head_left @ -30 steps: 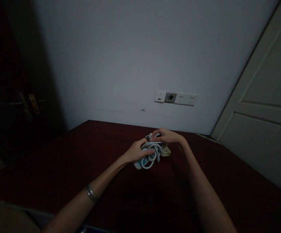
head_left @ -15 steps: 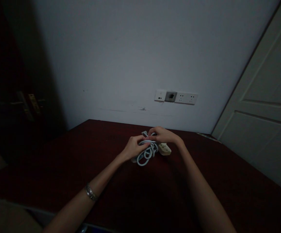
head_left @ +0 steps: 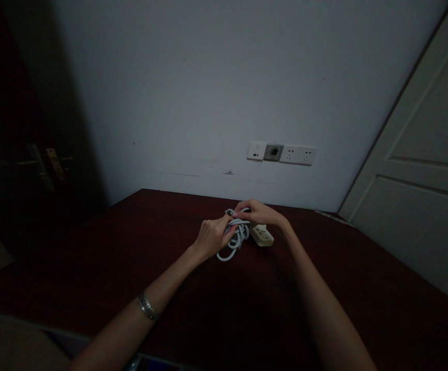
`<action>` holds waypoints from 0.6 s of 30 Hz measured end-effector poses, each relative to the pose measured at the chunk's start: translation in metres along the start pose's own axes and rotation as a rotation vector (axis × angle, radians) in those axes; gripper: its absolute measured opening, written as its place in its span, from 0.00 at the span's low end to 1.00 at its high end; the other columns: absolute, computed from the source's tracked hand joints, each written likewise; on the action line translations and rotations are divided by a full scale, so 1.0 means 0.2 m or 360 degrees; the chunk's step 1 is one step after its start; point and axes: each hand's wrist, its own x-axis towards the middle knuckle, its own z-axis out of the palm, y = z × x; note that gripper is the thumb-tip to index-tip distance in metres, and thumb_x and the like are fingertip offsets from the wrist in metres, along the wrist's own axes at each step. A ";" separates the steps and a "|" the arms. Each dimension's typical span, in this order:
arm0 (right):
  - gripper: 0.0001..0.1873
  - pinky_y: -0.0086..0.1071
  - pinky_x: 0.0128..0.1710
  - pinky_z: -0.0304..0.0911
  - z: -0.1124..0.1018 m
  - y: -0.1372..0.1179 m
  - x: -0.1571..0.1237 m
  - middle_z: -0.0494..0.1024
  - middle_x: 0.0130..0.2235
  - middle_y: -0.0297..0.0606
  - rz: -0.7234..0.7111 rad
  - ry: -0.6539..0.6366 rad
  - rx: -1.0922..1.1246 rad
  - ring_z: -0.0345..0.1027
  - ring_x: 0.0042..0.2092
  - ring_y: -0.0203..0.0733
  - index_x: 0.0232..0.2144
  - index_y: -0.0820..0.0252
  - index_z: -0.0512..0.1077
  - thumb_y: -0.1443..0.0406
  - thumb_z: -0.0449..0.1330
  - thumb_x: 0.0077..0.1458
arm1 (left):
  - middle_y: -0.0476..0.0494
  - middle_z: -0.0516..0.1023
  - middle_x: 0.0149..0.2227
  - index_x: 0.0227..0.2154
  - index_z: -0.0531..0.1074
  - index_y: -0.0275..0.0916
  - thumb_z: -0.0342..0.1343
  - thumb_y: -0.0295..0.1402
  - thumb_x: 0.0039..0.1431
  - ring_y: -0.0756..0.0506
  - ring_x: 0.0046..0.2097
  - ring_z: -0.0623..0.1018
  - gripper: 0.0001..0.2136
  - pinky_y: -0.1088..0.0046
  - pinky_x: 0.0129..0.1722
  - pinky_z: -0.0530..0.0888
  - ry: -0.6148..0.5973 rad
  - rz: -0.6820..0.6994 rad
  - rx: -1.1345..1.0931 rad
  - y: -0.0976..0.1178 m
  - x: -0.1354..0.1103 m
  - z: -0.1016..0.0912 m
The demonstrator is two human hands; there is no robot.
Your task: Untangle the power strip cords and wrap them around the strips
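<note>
A bundle of white power cord [head_left: 240,235] lies looped between my two hands over the dark red table. My left hand [head_left: 213,236] is closed on the near left side of the coils, thumb lying across them. Bent over the top from the right, my right hand [head_left: 255,212] pinches a strand at the upper end of the bundle. Just right of the coils a cream-coloured power strip [head_left: 262,236] shows one end with socket holes; its other end is hidden behind the cord and hands.
The dark red table [head_left: 162,221] reaches back to a pale wall. Wall sockets [head_left: 297,154] and a grey network outlet [head_left: 273,152] sit low on that wall. A white door [head_left: 420,170] stands at the right, a dark door with a handle [head_left: 55,164] at the left.
My left hand has shifted slightly and turned, its fingers now tucked more around the coils. The loops have tightened and moved a little left. My right hand stays nearly in place.
</note>
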 end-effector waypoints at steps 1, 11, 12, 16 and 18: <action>0.19 0.28 0.34 0.59 0.00 0.00 0.00 0.76 0.33 0.40 -0.0006 0.0003 -0.0011 0.67 0.34 0.39 0.32 0.66 0.74 0.55 0.55 0.51 | 0.40 0.76 0.36 0.39 0.66 0.37 0.44 0.38 0.60 0.45 0.37 0.76 0.12 0.73 0.36 0.67 0.0017 0.0002 -0.0009 0.00 0.00 0.00; 0.15 0.29 0.34 0.59 0.09 0.00 0.07 0.77 0.34 0.43 -0.0008 0.0075 -0.0298 0.68 0.35 0.40 0.33 0.66 0.75 0.60 0.54 0.51 | 0.42 0.75 0.35 0.38 0.61 0.39 0.50 0.44 0.53 0.40 0.36 0.76 0.15 0.69 0.32 0.67 -0.0084 -0.0441 0.0156 0.04 0.00 0.03; 0.16 0.29 0.34 0.59 0.09 0.00 0.07 0.77 0.34 0.43 -0.0002 0.0085 -0.0290 0.68 0.34 0.40 0.34 0.66 0.75 0.60 0.54 0.51 | 0.42 0.75 0.36 0.39 0.61 0.39 0.50 0.44 0.54 0.40 0.36 0.76 0.15 0.70 0.32 0.67 -0.0090 -0.0410 0.0154 0.04 0.00 0.03; 0.16 0.29 0.33 0.59 0.08 0.00 0.06 0.77 0.34 0.41 -0.0027 0.0130 -0.0230 0.68 0.34 0.40 0.34 0.66 0.74 0.59 0.54 0.51 | 0.39 0.73 0.43 0.43 0.62 0.38 0.45 0.40 0.59 0.42 0.40 0.75 0.13 0.70 0.35 0.68 -0.0053 -0.0189 0.0263 0.06 -0.01 0.01; 0.17 0.29 0.33 0.58 0.08 -0.01 0.07 0.76 0.33 0.41 -0.0064 0.0152 -0.0209 0.67 0.34 0.39 0.33 0.66 0.74 0.58 0.54 0.51 | 0.38 0.71 0.47 0.43 0.63 0.38 0.45 0.37 0.59 0.41 0.42 0.75 0.12 0.69 0.35 0.69 -0.0007 -0.0083 0.0368 0.07 -0.02 0.01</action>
